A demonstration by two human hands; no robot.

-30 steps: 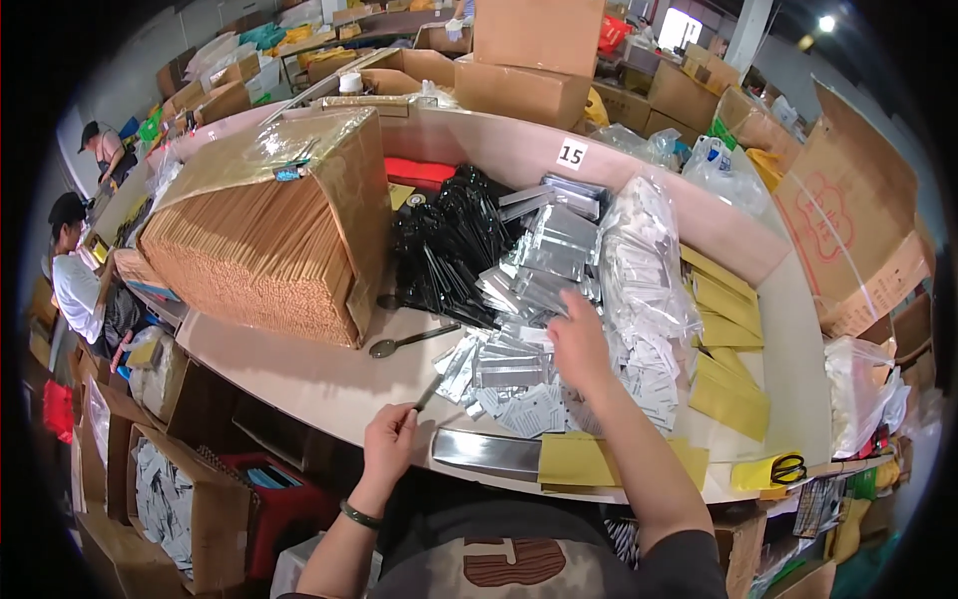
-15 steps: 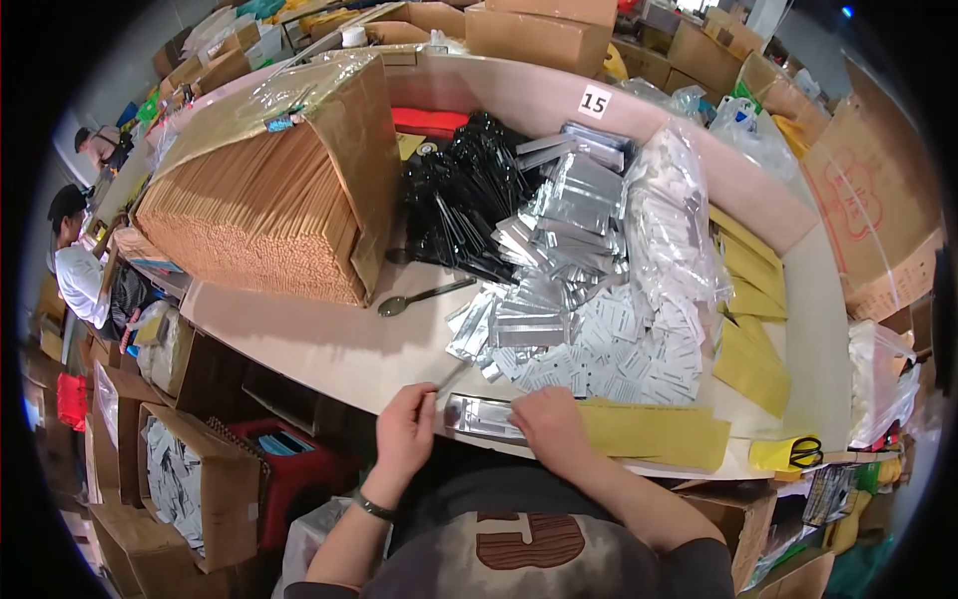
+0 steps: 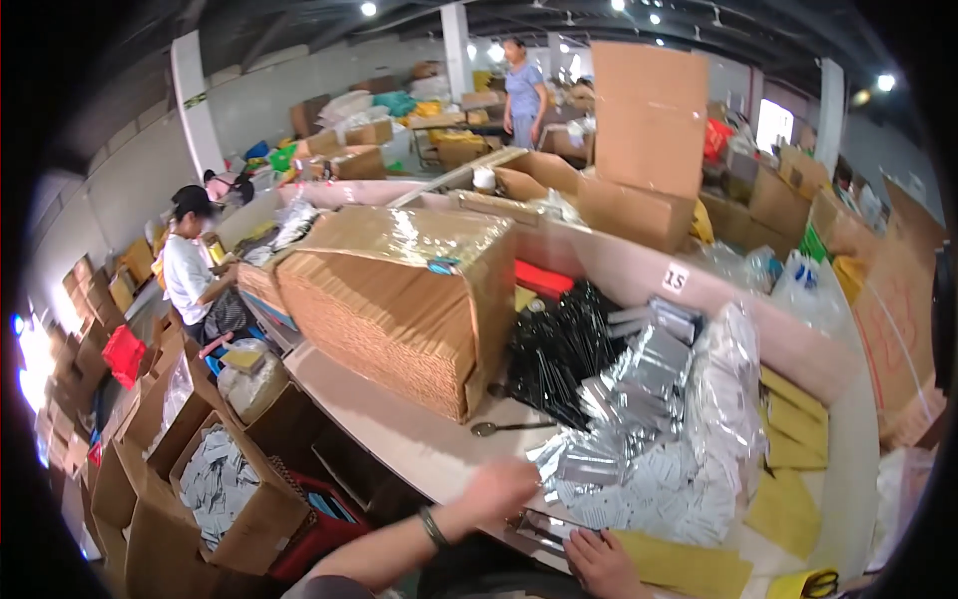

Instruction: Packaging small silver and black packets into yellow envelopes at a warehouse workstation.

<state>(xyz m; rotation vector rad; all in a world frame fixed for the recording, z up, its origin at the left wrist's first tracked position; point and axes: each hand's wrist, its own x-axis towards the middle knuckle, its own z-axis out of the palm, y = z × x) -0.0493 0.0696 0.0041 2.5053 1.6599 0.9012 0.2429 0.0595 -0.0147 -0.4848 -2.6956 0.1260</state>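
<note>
While the right hand (image 3: 602,564) seemingly steadies the silver strip (image 3: 545,530), the left hand (image 3: 504,489) blurs, both grips unclear; lifting needs pinching.

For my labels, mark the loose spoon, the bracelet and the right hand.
Loose spoon (image 3: 485,429): head view, on its bowl.
Bracelet (image 3: 433,528): head view, on its band.
Right hand (image 3: 602,566): head view, on its back.
</note>
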